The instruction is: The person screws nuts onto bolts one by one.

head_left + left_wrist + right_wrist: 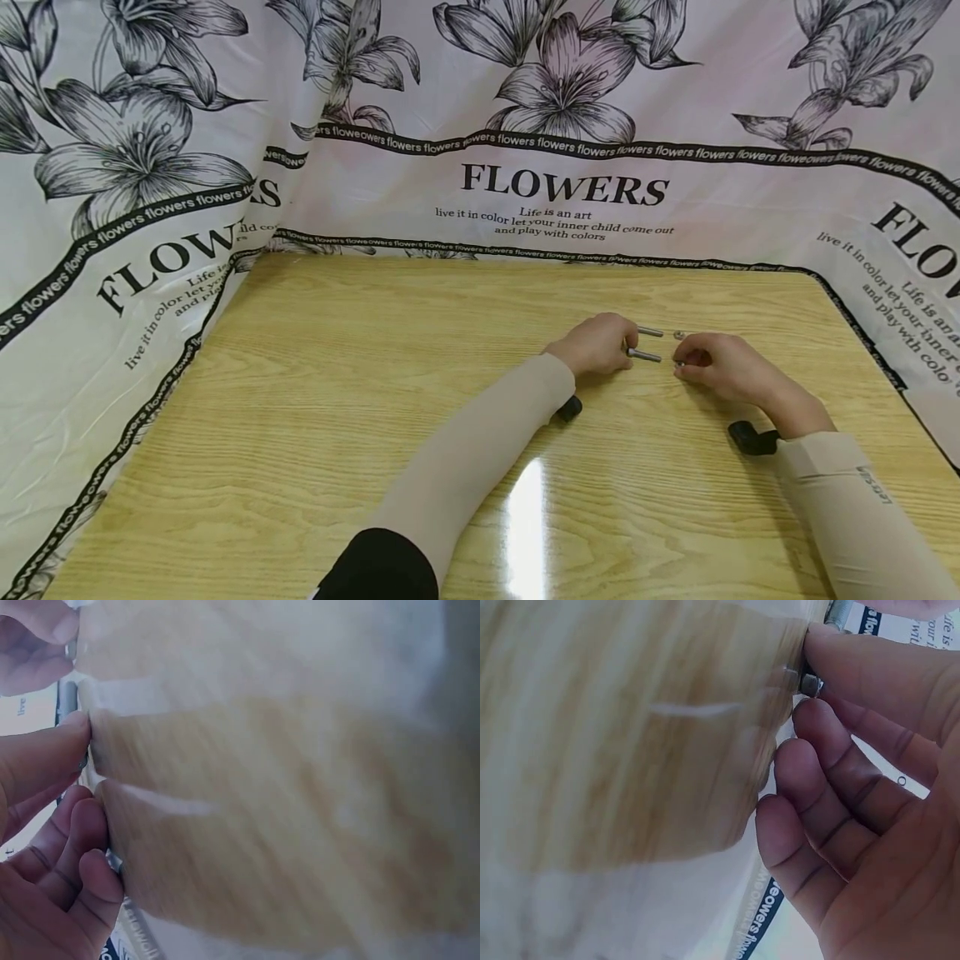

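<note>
In the head view my left hand (596, 343) pinches a silver bolt (645, 356) at its left end, the shank pointing right. A second bolt (650, 332) lies parallel just beyond, partly hidden by that hand. My right hand (723, 367) faces it from the right, thumb and forefinger pinching a small metal nut (679, 364), a short gap from the bolt's tip. Another nut (678, 335) rests on the table past those fingertips. In the right wrist view the nut (810, 685) shows between thumb and forefinger. The left wrist view shows the bolt's shank (67, 701) beside my left thumb.
A wood-grain table (315, 400) lies under both hands. A flower-printed cloth (562, 200) hangs along the back and both sides. Black wrist devices (752, 438) sit below the hands, close to the tabletop.
</note>
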`<state>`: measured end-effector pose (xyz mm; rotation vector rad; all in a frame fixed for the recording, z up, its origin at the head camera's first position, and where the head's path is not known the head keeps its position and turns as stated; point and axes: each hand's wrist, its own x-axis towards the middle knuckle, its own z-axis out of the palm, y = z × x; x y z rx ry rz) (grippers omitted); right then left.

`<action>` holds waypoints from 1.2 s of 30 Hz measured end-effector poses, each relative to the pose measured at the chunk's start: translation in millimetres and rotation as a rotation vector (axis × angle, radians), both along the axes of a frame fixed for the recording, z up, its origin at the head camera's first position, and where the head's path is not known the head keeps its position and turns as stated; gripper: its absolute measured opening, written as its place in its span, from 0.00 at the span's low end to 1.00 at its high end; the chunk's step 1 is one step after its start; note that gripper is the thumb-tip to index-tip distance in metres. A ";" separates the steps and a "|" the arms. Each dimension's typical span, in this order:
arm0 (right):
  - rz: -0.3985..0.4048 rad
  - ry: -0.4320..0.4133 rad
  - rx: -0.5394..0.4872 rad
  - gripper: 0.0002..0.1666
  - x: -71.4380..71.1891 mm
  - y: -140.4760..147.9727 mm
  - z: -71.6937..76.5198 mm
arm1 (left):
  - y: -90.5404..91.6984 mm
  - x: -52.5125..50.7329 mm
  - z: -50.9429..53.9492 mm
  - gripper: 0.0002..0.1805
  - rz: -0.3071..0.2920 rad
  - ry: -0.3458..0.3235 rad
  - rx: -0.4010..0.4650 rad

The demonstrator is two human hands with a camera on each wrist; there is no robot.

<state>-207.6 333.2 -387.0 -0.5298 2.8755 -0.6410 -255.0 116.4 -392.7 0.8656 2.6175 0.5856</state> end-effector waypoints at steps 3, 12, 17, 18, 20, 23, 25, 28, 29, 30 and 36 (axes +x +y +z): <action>-0.006 -0.012 -0.005 0.09 0.8 -1.3 0.4 | 2.0 0.3 -0.9 0.06 -0.004 0.026 -0.031; 0.013 -0.041 0.004 0.08 -0.3 -3.9 2.0 | 1.0 0.3 -0.8 0.03 -0.018 0.042 -0.051; 0.023 -0.033 0.008 0.07 -0.3 -3.2 0.0 | -0.6 1.5 0.0 0.03 -0.026 0.032 -0.054; 0.025 -0.029 0.009 0.06 -0.1 -3.0 -0.4 | -0.8 1.8 0.0 0.03 -0.026 0.029 -0.053; 0.025 -0.021 0.010 0.06 0.4 -2.7 -0.9 | -0.6 2.3 -0.4 0.03 -0.024 0.022 -0.047; 0.032 -0.003 0.009 0.05 0.1 -2.8 -0.7 | -1.2 2.8 -0.3 0.03 -0.018 0.012 -0.034; 0.036 0.003 0.007 0.05 0.3 -2.6 -0.2 | -1.4 3.2 -0.6 0.03 -0.012 0.006 -0.025; 0.037 0.005 0.007 0.06 0.6 -2.4 0.6 | -1.9 3.8 -0.9 0.03 -0.011 -0.002 -0.016; 0.033 0.005 0.009 0.05 0.8 -2.3 0.9 | -2.1 4.0 -1.2 0.03 -0.010 -0.003 -0.013; 0.032 0.002 0.008 0.05 1.0 -2.2 1.2 | -2.2 4.2 -1.2 0.03 -0.010 -0.003 -0.012; 0.029 -0.002 -0.002 0.05 1.5 -2.9 2.4 | -5.8 5.0 -1.4 0.02 -0.017 0.015 0.012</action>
